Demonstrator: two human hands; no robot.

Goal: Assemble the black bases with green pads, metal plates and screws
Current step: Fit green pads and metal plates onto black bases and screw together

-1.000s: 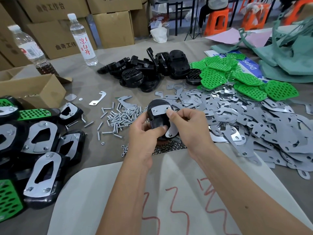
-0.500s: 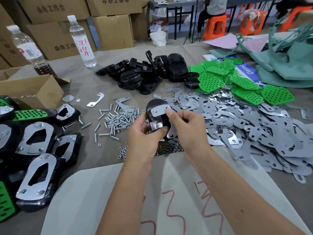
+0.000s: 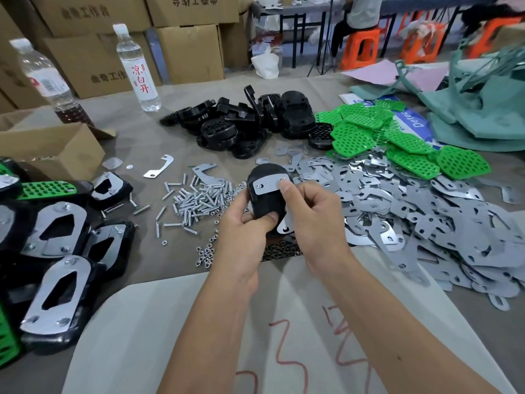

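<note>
Partly hidden: black base (image 3: 265, 198) in left hand (image 3: 244, 234) grip; right hand (image 3: 311, 220) pinches metal plate (image 3: 270, 185).

A rounded glossy black plastic base (image 3: 265, 194) was held up above the worktop, tilted, with a curved strip-shaped silver metal plate (image 3: 270, 184) lying across its upper face and a second plate's rounded end (image 3: 285, 227) showing below it. More black bases (image 3: 244, 123) lay heaped at the far middle of the worktop, perforated bright green plastic pads (image 3: 397, 137) just to their right. Flat grey metal plates (image 3: 412, 217) spread in a wide pile on the right. Small silver screws (image 3: 196, 200) lay scattered left of the held base, tiny nuts (image 3: 206, 253) nearer. Finished bases with plates screwed on (image 3: 54, 288) lay stacked at the left edge.
</note>
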